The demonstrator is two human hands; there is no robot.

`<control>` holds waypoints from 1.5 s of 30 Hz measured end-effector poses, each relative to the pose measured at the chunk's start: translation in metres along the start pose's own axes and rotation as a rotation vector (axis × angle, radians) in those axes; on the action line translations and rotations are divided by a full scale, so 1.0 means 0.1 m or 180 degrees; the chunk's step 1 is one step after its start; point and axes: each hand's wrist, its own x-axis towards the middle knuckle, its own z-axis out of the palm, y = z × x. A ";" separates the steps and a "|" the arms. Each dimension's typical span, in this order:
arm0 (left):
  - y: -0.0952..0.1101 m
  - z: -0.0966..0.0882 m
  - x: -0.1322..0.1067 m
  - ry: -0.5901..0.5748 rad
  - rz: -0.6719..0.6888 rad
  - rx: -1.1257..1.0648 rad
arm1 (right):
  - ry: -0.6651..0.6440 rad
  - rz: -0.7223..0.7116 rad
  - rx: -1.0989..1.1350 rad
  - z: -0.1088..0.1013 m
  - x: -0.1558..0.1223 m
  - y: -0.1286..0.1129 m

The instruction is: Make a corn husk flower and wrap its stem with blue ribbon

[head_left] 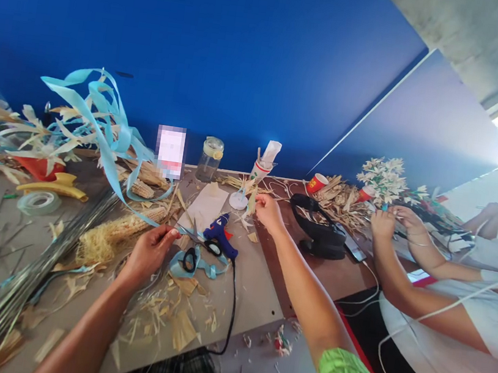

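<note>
My left hand (149,251) is closed in a pinch on the end of a thin stem or wire, just left of the black-handled scissors (196,252) that lie on a loop of light blue ribbon (200,268). My right hand (268,211) reaches further out, fingers closed on a small pale husk piece (252,200) beside a white round stand (238,200). A blue glue gun (220,234) lies between my hands, its black cord running toward me.
Dried corn cobs (132,226), husk scraps and curled blue ribbon (95,122) crowd the left. A jar (210,158), paper cups (317,183) and a black holder (319,230) stand further back. A person on the right works on white flowers (382,177).
</note>
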 end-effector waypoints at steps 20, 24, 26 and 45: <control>-0.13 0.00 0.07 -0.0005 0.0346 0.0358 | 0.0096 -0.0131 0.1804 0.05 0.15 0.25; -0.15 0.00 0.09 -0.0009 0.0397 0.0365 | 0.0604 0.0198 0.2056 0.13 0.27 0.35; -0.18 0.00 0.09 -0.0024 0.0392 0.0378 | 0.0693 0.0318 0.2099 0.19 0.32 0.37; -0.18 0.01 0.08 -0.0107 0.0178 0.0342 | 0.0486 0.0297 0.1006 0.47 0.54 0.31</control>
